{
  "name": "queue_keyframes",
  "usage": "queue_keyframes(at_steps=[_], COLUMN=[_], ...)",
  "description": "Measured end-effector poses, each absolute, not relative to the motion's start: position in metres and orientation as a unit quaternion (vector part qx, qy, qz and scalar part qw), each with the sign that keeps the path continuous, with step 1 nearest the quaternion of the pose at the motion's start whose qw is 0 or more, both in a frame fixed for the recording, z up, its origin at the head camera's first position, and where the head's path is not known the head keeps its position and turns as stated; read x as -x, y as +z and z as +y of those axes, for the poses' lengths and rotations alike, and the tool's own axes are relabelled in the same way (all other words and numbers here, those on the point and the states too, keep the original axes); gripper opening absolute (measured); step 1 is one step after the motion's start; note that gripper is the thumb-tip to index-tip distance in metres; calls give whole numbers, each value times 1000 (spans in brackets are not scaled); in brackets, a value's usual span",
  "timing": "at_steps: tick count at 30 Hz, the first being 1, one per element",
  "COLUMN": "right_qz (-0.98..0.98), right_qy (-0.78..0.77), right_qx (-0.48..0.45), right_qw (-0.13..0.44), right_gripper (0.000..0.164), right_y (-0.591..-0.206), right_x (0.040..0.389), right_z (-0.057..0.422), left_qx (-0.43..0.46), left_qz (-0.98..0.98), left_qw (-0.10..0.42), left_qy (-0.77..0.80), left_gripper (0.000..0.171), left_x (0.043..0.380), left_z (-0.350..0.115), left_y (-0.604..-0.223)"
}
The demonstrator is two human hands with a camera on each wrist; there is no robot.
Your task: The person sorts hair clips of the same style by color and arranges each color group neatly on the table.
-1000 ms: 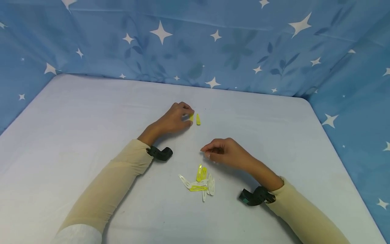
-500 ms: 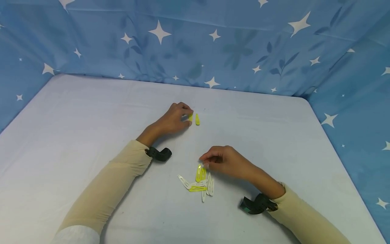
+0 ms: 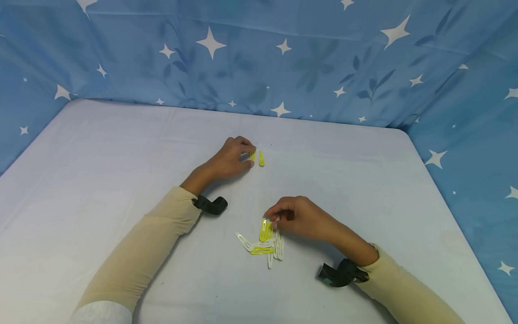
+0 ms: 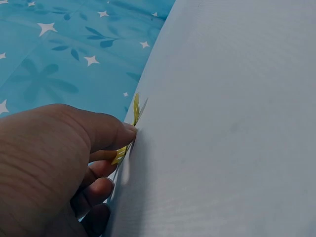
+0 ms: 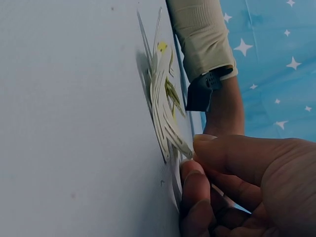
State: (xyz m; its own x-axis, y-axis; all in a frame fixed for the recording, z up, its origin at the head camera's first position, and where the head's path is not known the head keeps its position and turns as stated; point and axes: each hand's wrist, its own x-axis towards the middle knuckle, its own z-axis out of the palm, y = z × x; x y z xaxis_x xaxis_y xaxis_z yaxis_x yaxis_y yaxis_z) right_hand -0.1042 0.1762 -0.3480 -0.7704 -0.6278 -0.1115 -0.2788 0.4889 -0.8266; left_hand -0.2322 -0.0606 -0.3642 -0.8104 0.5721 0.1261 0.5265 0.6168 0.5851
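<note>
Lowered since the earlier frame, my right grip is at the clip pile on the counter; a white clip ends between its fingertips, but I cannot confirm a pinch. My left grip pinches a yellow clip, partly hidden, beside a second yellow clip.

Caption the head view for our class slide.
A left hand at a yellow hair clip, a right hand at a pile of white and yellow clips, on a white table.
</note>
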Motion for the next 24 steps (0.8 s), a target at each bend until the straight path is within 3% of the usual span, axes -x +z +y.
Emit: queue_keyframes(at_steps=[24], right_qz=[865], right_qy=[-397], right_qx=[241], right_qw=[188], right_gripper=[22], right_y=[-347], right_x=[93], right_z=[165], left_qx=[-302], left_qz=[899], left_qw=[39], left_qy=[314], left_gripper=[42], left_x=[231], left_z=[-60], left_y=[-365])
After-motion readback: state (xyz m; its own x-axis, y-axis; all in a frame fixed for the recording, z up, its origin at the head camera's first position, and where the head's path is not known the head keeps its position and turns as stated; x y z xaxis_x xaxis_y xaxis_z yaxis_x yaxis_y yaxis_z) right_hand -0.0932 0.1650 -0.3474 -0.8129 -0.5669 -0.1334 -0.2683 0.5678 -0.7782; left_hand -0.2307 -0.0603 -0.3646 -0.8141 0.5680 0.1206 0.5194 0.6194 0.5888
